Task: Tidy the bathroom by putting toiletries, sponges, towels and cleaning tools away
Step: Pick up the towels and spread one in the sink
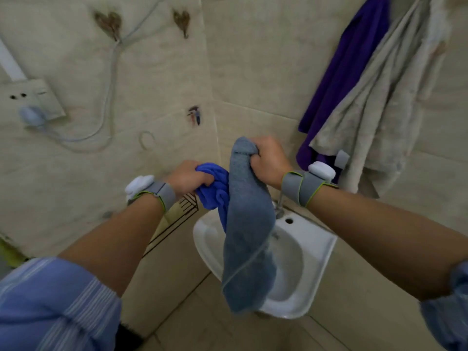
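Observation:
My right hand (269, 160) grips the top of a grey-blue towel (247, 239), which hangs down in front of the white washbasin (314, 252). My left hand (186, 177) grips a bunched bright blue cloth (215, 188) just to the left of the towel, touching it. Both hands are held up at about the same height above the basin. The lower end of the blue cloth is hidden behind the towel.
A purple towel (347, 72) and a beige towel (379, 110) hang on the right wall. Two heart-shaped hooks (181, 21) sit high on the left wall, one carrying a cable down to a socket (33, 102). The tap (279, 203) stands behind the basin.

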The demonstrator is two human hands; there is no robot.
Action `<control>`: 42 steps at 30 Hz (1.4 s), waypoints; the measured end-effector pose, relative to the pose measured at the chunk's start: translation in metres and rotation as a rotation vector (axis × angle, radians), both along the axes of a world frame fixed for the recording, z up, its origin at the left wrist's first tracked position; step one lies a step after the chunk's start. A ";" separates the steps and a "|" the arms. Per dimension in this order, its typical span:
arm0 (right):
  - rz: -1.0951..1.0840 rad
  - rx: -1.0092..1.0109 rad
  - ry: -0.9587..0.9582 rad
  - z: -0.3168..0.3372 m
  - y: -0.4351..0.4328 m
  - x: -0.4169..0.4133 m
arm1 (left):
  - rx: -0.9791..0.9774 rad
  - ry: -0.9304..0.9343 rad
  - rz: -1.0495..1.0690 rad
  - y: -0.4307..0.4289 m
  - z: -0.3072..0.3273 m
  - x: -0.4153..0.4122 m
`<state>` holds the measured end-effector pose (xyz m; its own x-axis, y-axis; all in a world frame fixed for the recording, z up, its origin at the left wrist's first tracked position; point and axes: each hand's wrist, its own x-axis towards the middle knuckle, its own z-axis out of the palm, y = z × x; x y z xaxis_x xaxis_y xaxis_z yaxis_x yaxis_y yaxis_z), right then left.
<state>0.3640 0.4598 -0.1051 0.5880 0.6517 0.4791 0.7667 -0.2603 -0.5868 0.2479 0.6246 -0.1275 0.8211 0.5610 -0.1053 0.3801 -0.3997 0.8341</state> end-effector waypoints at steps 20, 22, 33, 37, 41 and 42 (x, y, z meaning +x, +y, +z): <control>-0.120 -0.916 0.445 -0.248 -0.042 0.075 | 0.058 0.480 -0.331 0.031 -0.198 0.104; -0.077 -1.039 0.533 -0.263 -0.039 0.074 | 0.144 0.470 -0.372 0.037 -0.205 0.113; -0.249 -0.977 0.277 -0.243 0.003 0.085 | 0.394 0.164 -0.605 0.068 -0.170 0.157; -0.242 -0.658 0.347 -0.215 0.016 0.095 | 0.341 0.125 -0.779 0.068 -0.132 0.165; -0.129 -0.415 0.477 -0.181 0.025 0.098 | 0.286 0.016 -0.936 0.055 -0.083 0.174; -0.103 -0.350 0.517 -0.173 0.025 0.097 | 0.267 0.001 -0.959 0.051 -0.069 0.176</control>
